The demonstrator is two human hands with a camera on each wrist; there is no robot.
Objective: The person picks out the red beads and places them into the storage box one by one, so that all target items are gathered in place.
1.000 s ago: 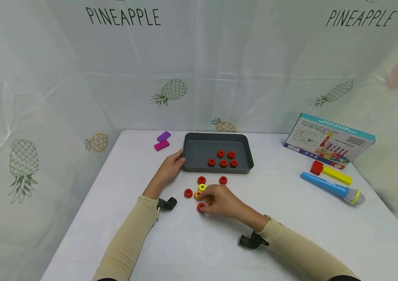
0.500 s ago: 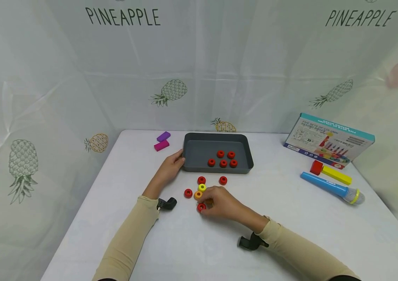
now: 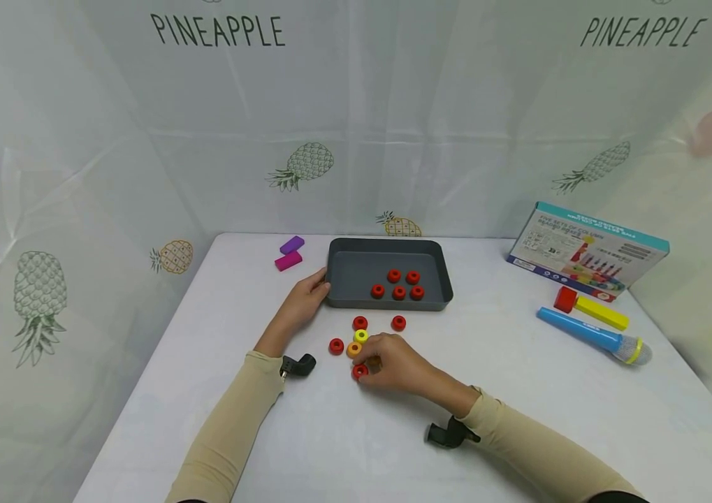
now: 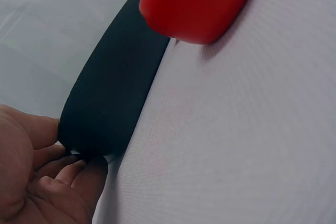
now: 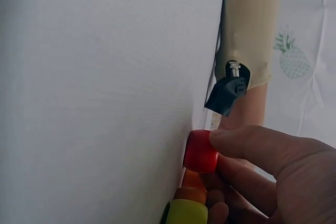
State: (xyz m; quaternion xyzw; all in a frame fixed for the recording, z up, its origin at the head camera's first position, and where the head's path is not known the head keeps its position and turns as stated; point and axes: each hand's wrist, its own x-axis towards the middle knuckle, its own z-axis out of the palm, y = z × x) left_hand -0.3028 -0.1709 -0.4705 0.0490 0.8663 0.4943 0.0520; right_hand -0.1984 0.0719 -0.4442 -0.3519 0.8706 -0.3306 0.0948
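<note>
Read "PINEAPPLE" twice on the backdrop sheet [image 3: 356,105], at upper left and upper right of the frame. Found the print on the box [image 3: 588,251] at right too small to read.

Nine red rings [image 3: 398,292]: five in the one tray [image 3: 347,276], four on the table [image 3: 519,391]. One yellow ring [image 3: 361,335], one orange ring [image 3: 353,348], two purple blocks [image 3: 288,260], one box [image 3: 588,250], one microphone [image 3: 591,337].

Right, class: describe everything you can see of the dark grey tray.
The dark grey tray is a shallow rectangle with rounded corners and raised walls, plastic by its look. It sits flat on the white table, toward the back. Five red rings lie inside, right of centre. The left hand holds its near-left corner.
</note>
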